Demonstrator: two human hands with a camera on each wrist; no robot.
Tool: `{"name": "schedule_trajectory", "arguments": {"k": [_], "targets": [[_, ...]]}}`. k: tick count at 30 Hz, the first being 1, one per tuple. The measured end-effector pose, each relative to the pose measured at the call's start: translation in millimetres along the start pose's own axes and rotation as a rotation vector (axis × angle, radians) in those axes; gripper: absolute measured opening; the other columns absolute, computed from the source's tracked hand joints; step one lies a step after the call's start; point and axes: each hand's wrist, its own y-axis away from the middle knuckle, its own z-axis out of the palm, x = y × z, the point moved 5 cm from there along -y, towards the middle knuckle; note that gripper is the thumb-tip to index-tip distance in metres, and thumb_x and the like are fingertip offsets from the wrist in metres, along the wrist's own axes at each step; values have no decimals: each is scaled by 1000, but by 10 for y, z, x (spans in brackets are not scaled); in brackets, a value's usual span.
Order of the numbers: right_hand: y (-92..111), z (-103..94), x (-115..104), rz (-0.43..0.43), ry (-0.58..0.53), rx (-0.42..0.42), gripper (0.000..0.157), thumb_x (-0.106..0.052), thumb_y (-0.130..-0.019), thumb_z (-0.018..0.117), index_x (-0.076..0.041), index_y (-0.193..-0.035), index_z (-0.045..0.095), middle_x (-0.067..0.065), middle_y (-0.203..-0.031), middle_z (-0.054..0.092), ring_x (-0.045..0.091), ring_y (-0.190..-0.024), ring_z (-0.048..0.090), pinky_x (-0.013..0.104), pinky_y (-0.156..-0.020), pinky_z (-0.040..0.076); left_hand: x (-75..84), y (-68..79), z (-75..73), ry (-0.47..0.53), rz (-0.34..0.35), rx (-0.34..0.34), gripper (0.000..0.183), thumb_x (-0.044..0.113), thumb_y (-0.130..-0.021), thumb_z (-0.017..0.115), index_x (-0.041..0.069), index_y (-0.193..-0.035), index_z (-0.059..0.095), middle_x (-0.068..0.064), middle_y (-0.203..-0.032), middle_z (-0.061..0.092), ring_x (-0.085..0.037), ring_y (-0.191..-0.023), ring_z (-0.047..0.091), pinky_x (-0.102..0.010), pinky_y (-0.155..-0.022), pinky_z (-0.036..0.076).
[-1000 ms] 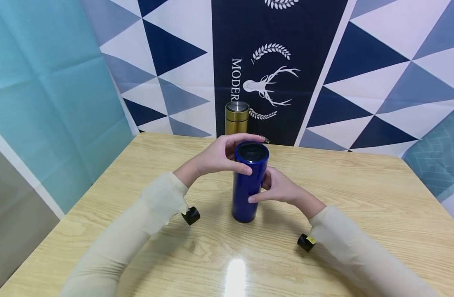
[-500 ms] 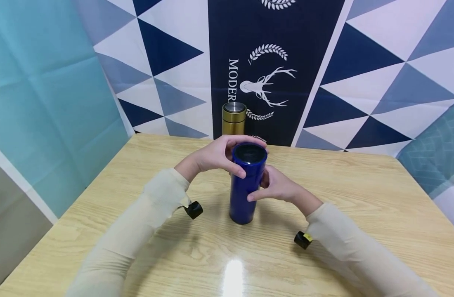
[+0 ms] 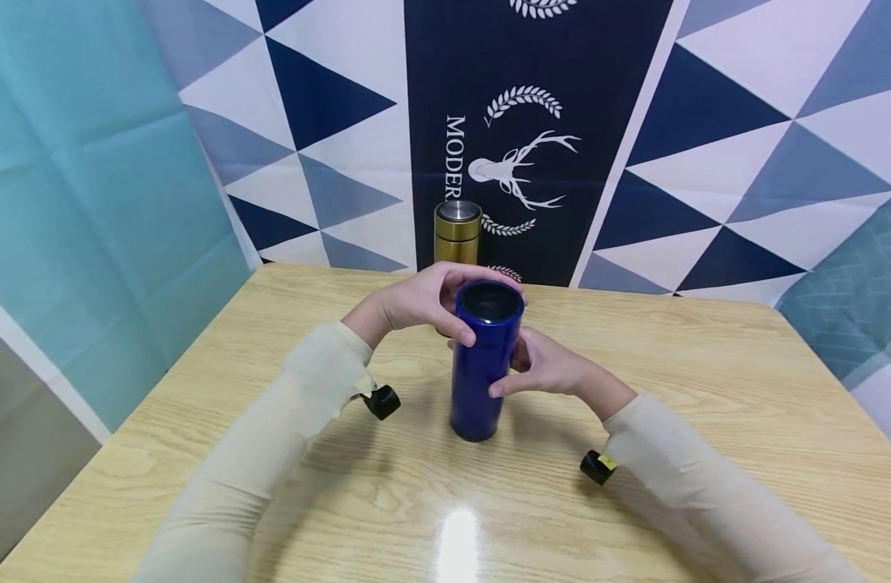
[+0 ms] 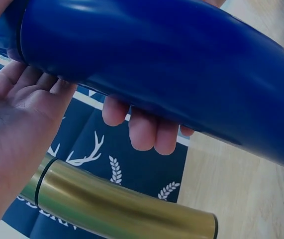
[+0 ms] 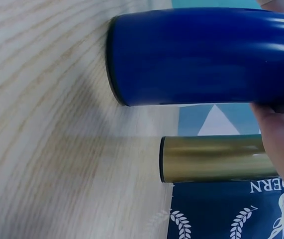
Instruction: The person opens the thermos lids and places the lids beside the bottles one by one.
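Observation:
A blue thermos flask (image 3: 477, 389) with a dark-topped lid (image 3: 491, 301) stands upright in the middle of the head view. My left hand (image 3: 419, 300) grips the lid from the left, thumb in front and fingers round the back. Lower down, my right hand (image 3: 551, 366) holds the flask's body from the right. Its fingertips (image 4: 142, 133) show past the far side of the flask in the left wrist view. A thin seam between lid and body is visible there. In the right wrist view, the flask's black-edged base (image 5: 113, 62) is close to the tabletop.
Behind the blue flask stands a gold thermos flask (image 3: 458, 239) with a silver top, partly hidden by my left hand. Both stand at the wooden table (image 3: 329, 486), which meets a patterned cloth backdrop (image 3: 358, 105) at its rear edge. A teal cloth (image 3: 103, 178) hangs at left.
My left thumb has shifted left around the lid, and the left wrist has risen slightly. The right hand keeps its hold on the body. The whole head view has shifted a little.

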Motion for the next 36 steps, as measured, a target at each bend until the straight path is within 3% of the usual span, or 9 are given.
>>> {"name": "schedule_trajectory", "arguments": {"k": [4,8,15,22,26,31,36], "targets": [[-7,13,15,-7,-10,5,76,-10,-82,75,7,-141,31,-7,-135,57,4,-123,56,21,-105,44,11,15,6,-6,8,10,101,41,-62,89,-6,-139,41,-20,-145,46,-34,-130,49,-48,-110,42],[5,2,20,3,-1,30,77,-8,-80,76,8,-140,31,-14,-129,59,4,-120,58,21,-103,46,44,19,22,-36,2,28,103,44,-61,89,-5,-139,42,-21,-144,47,-35,-130,50,-44,-108,45],[33,25,20,17,42,57,76,-10,-82,75,12,-138,30,-16,-125,59,3,-116,59,21,-101,47,76,44,62,-94,-8,58,102,49,-61,87,-2,-138,44,-22,-141,50,-35,-128,52,-41,-105,47],[36,49,19,17,31,58,75,-9,-82,74,12,-138,30,-14,-126,59,2,-117,58,20,-102,46,89,66,65,-67,-28,60,92,35,-67,88,-1,-139,44,-21,-143,48,-38,-130,49,-43,-107,45],[26,58,22,22,38,48,74,-10,-83,73,12,-139,29,-4,-130,58,3,-117,58,21,-101,47,76,77,56,-65,-36,50,92,34,-67,87,-1,-140,43,-20,-145,46,-39,-132,47,-42,-108,45],[18,54,1,17,61,53,73,-11,-84,73,10,-139,29,14,-135,54,3,-117,58,22,-101,47,86,78,51,-68,-20,54,103,48,-63,87,-3,-140,41,-25,-144,46,-42,-131,47,-43,-108,45],[26,42,-2,21,50,56,74,-10,-84,73,11,-139,29,0,-131,58,3,-116,59,22,-101,47,108,57,49,-88,-12,31,99,46,-66,86,-1,-141,41,-22,-146,45,-41,-131,47,-44,-108,44]]}}
